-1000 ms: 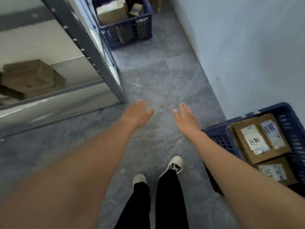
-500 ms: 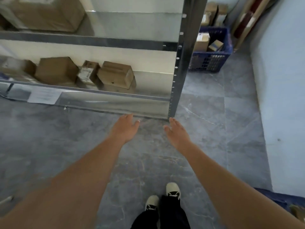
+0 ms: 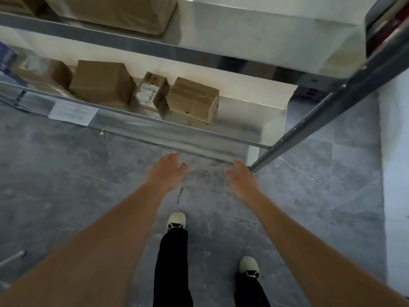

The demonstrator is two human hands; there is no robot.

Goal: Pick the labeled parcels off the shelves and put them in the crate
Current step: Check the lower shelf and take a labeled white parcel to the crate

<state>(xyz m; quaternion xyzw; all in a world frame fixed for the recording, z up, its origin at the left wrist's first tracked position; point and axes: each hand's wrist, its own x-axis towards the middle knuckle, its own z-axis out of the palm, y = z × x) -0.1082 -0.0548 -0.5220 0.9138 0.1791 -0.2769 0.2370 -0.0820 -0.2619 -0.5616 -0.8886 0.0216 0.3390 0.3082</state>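
Two bare forearms are reaching forward from the bottom corners of the view, over a grey tiled floor (image 3: 66,185). Between them, at 6 o'clock, black trouser legs are ending in two pale shoes, the left shoe (image 3: 176,221) stepping ahead of the right shoe (image 3: 249,267). Just past centre, the left hand (image 3: 167,171) is hanging with its fingers straight and relaxed, holding nothing. Beside it toward 3 o'clock, the right hand (image 3: 241,177) is doing the same, fingers extended and empty, its tips lying close to the foot of the grey shelf upright (image 3: 327,107), though whether they are touching it cannot be told.

Farther out, toward 12 o'clock, the lower shelf (image 3: 232,127) of the metal rack is carrying a row of brown parcels. Nearest the hands, the taped parcel (image 3: 194,99) is sitting toward the shelf's front edge. Just beside it at 9 o'clock, the small labeled parcel (image 3: 152,90) is standing on end, a white label facing out. Next along, the plain parcel (image 3: 101,82) is resting, and at the far 9 o'clock end a blurred parcel (image 3: 42,70) is showing a pale label. A white paper sheet (image 3: 73,110) is lying at the shelf's front, toward 10 o'clock.

Farthest away, at 11 o'clock, a large box (image 3: 115,12) is sitting on the upper shelf (image 3: 221,36). A pale wall (image 3: 396,151) is running along 3 o'clock.
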